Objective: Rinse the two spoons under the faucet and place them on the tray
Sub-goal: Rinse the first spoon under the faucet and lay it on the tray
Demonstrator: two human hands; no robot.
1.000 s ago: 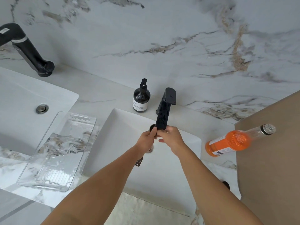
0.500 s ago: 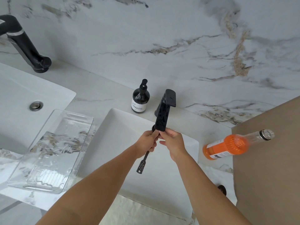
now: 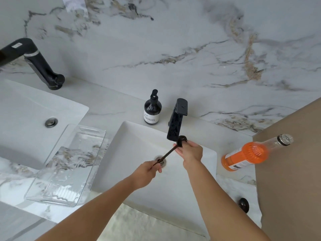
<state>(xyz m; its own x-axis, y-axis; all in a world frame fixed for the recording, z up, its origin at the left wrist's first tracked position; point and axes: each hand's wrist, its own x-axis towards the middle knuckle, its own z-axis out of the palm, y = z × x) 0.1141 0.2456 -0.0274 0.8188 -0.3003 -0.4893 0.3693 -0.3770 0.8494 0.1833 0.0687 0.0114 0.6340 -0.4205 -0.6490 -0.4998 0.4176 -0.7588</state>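
While the left hand (image 3: 149, 168) pinches its handle end and the right hand (image 3: 190, 152) cups its bowl, the spoon (image 3: 167, 153) looks light, stiff, wet-slippery; best gripped mid-handle

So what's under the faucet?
Under the faucet is a spoon, bowl at the right hand, handle in the left hand. Below lies the sink; the hand and handle partly cover the drain.

Two bare forearms, no sleeves in view, left hand (image 3: 146, 173) and right hand (image 3: 190, 152) both bare, no gloves, no rings, no watch or bands at the wrists, short plain fingernails, nothing else of the person visible
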